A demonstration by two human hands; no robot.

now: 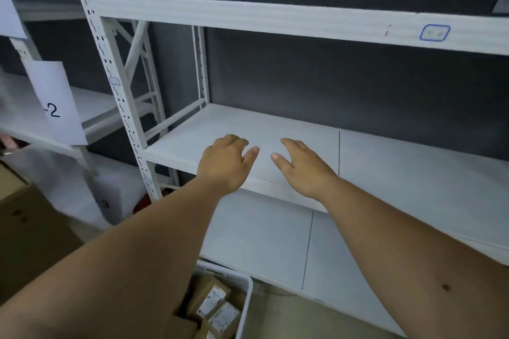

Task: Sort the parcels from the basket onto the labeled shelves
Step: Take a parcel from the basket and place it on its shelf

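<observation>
Both my arms reach forward over a white metal shelf (385,157) at chest height. My left hand (225,162) hovers above its front edge with fingers loosely bent and holds nothing. My right hand (303,165) is beside it, fingers relaxed, also holding nothing. Down at the bottom, a white plastic basket (246,300) stands on the floor with several brown cardboard parcels (217,308) carrying white labels. The shelf board under my hands is bare.
A lower white shelf (261,242) lies below, and an upper beam (275,16) carries a blue-outlined label (434,32). The neighbouring rack on the left has a paper sign (59,103) ending in "-2". Brown cartons (30,228) stand at the left.
</observation>
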